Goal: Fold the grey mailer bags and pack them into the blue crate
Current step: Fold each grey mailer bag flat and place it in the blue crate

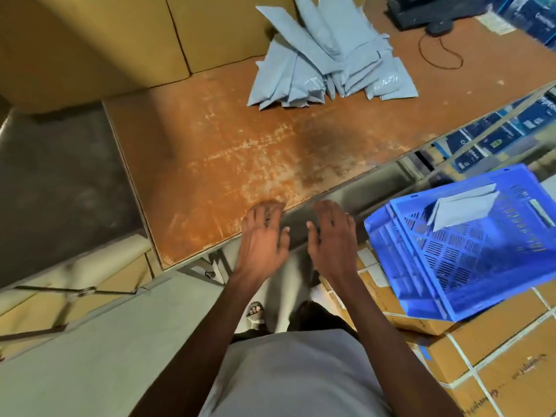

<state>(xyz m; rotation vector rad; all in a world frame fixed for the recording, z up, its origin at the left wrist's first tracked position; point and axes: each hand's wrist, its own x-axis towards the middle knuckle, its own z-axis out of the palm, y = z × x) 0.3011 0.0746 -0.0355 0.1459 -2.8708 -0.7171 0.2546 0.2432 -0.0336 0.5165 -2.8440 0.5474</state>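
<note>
Reaching ahead matters now: both your left hand (262,236) and right hand (330,233) hover empty, fingers spread. The grey mailer bags (328,55) lie well ahead, slightly right, nearer your right hand.

— Where are the hands?
— Left hand (263,236) and right hand (332,236) hover, fingers spread, at the tabletop (210,164) edge.
— The bags?
— A pile (328,61) on the far side; one folded bag (463,209) in the crate (421,284).

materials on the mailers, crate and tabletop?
Mailers: likely thin plastic film, grey, slightly glossy; highlights and soft creases show on the pile.
Crate: moulded rigid plastic, blue, fairly matte; slotted lattice walls and floor.
Tabletop: looks like orange-brown laminate or painted board, badly worn; pale scuffs and a dark stain. Its core can't be told.
</note>
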